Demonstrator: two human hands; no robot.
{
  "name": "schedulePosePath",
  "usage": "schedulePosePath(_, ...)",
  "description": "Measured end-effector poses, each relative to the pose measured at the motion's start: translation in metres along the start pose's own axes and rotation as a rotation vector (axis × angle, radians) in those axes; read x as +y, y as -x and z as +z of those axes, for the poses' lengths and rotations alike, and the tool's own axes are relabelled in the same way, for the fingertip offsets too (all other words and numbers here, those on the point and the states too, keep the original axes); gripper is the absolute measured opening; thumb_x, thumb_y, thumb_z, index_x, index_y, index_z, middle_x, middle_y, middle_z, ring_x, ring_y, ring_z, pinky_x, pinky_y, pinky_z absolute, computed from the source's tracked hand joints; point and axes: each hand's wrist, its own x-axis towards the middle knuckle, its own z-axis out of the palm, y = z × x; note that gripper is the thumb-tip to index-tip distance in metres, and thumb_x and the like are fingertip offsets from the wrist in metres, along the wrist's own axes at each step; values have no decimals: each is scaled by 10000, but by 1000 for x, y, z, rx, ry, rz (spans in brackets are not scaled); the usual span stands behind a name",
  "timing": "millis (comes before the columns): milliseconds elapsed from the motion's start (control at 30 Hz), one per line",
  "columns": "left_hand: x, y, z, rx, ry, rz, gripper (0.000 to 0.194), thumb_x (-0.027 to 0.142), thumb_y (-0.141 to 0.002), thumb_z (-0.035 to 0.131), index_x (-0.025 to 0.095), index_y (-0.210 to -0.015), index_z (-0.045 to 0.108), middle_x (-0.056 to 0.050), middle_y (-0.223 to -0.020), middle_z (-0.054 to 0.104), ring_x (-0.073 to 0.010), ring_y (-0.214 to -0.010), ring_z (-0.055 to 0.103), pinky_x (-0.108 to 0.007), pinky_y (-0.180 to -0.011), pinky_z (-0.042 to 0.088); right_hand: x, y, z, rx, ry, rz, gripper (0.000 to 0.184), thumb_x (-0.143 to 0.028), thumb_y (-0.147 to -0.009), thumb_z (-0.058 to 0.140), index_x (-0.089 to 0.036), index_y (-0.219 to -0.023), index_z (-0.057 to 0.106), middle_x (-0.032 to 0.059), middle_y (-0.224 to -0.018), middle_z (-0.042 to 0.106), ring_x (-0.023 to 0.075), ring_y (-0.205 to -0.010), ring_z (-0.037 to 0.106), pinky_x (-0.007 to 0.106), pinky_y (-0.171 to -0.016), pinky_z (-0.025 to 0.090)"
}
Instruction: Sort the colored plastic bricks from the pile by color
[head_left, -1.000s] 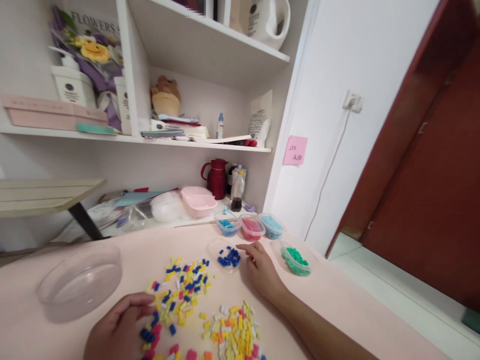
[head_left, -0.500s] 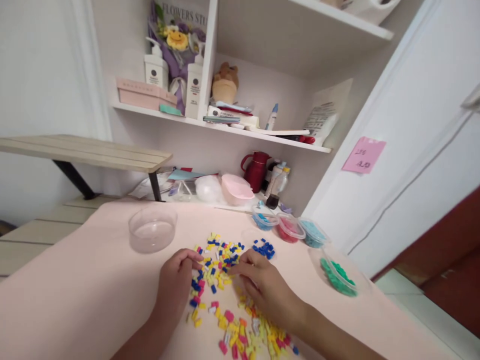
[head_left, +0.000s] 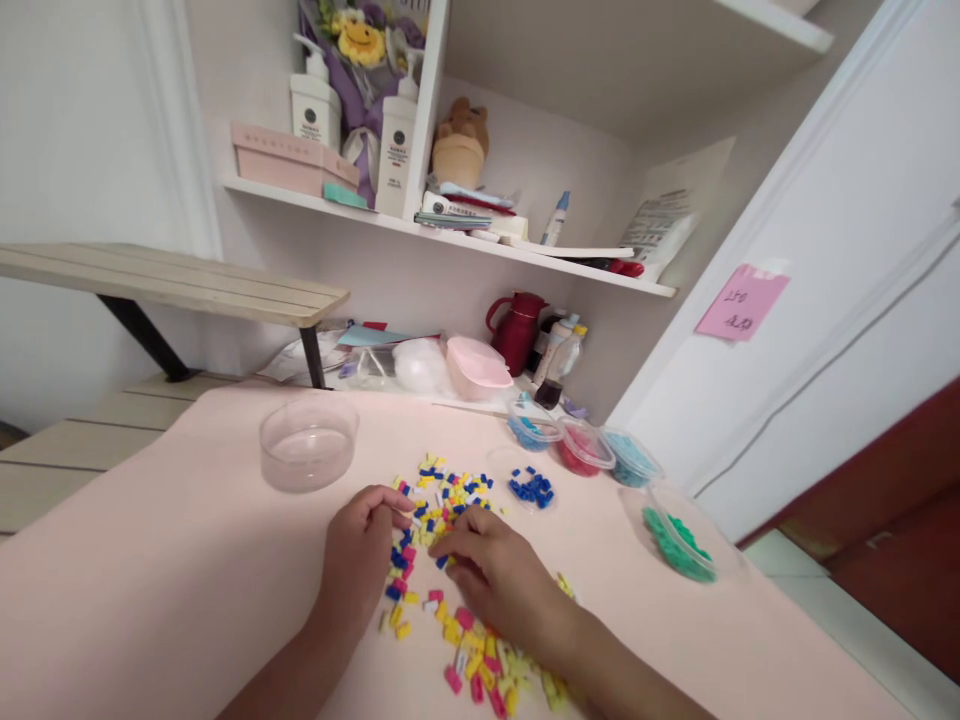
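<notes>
My left hand [head_left: 364, 545] rests on the table at the left edge of a spread of small plastic bricks [head_left: 435, 525] in yellow, blue, pink and white. Its fingers are loosely bent, slightly apart, with nothing visible in them. Over the same spread, my right hand [head_left: 495, 570] points its thumb and index finger down around a small blue brick [head_left: 441, 562]. Under and below the right wrist lies a looser group of larger-looking yellow and pink pieces [head_left: 472, 655], partly hidden. Just beyond the right hand, dark blue bricks [head_left: 531, 488] sit in a shallow clear lid or dish.
A round clear container [head_left: 309, 450] stands at back left. Along the right are tubs of blue [head_left: 532, 430], red [head_left: 583, 450], light blue [head_left: 631, 460] and green pieces [head_left: 679, 545]. Behind stand a pink box [head_left: 478, 370], a red jug [head_left: 517, 335] and bottles [head_left: 559, 370].
My right hand has moved left and its fingertips have come to the small blue brick. My left hand stays nearly in place. The camera view has shifted slightly.
</notes>
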Motion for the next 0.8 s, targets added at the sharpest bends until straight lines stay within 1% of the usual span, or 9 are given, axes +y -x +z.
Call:
schedulePosePath(167, 1, 0, 0, -1, -17, -8, 220, 209, -713, 459, 234, -680, 675, -3, -619, 701, -195, -682, 673, -294, -642, 458, 2, 3, 4, 76, -67, 66, 263, -75, -786, 603, -261, -926, 725, 20, -951, 599, 144, -818, 595, 254, -743, 460)
schedulePosePath(233, 1, 0, 0, -2, -31, -18, 223, 218, -719, 457, 235, -690, 678, -6, -629, 706, -195, -681, 671, -288, -624, 455, 1, 3, 5, 93, -128, 88, 249, -73, -770, 613, -251, -899, 729, 19, -939, 585, 127, -751, 577, 245, -691, 450)
schedulePosePath(300, 1, -1, 0, -3, -49, -30, 221, 232, -724, 461, 236, -703, 681, -10, -649, 712, -197, -686, 669, -281, -595, 448, 0, 1, 3, 107, -234, 118, 207, -91, -761, 640, -243, -862, 738, 20, -917, 571, 126, -736, 564, 244, -671, 442)
schedulePosePath(433, 1, -2, -1, -8, -61, -45, 215, 249, -716, 469, 234, -726, 682, -23, -680, 720, -207, -715, 672, -267, -551, 437, 11, -8, -14, 199, -492, 190, 50, -215, -757, 713, -227, -788, 751, 29, -877, 589, 161, -809, 568, 263, -715, 447)
schedulePosePath(500, 2, -2, -2, -9, -47, -67, 209, 258, -698, 475, 233, -726, 680, -34, -687, 720, -220, -736, 675, -257, -513, 425, 25, -12, -26, 279, -563, 229, 80, -280, -758, 715, -213, -784, 751, 35, -875, 603, 168, -806, 568, 271, -713, 452)
schedulePosePath(567, 5, -1, -2, 0, -30, -98, 201, 279, -673, 490, 232, -719, 680, -48, -694, 720, -240, -751, 676, -250, -464, 404, 43, -14, -38, 378, -545, 271, 132, -317, -765, 696, -199, -790, 749, 35, -865, 604, 166, -786, 566, 274, -706, 458)
schedulePosePath(633, 8, -1, -2, 10, -11, -116, 198, 309, -644, 511, 234, -710, 682, -62, -699, 720, -260, -745, 674, -252, -426, 390, 62, -13, -49, 481, -432, 304, 153, -323, -769, 677, -193, -802, 752, 31, -851, 598, 165, -772, 560, 282, -712, 464)
schedulePosePath(700, 11, -1, -2, 24, 2, -131, 198, 332, -616, 525, 238, -692, 681, -70, -688, 715, -268, -709, 667, -259, -400, 386, 78, -11, -56, 554, -306, 319, 165, -318, -779, 657, -192, -817, 757, 33, -841, 595, 168, -764, 554, 295, -719, 472)
schedulePosePath(800, 13, -1, -2, 31, 19, -158, 197, 342, -595, 524, 244, -671, 677, -73, -672, 710, -257, -623, 646, -273, -379, 386, 93, -9, -61, 635, -196, 317, 239, -320, -833, 588, -187, -941, 754, 51, -887, 607, 173, -765, 560, 323, -747, 483)
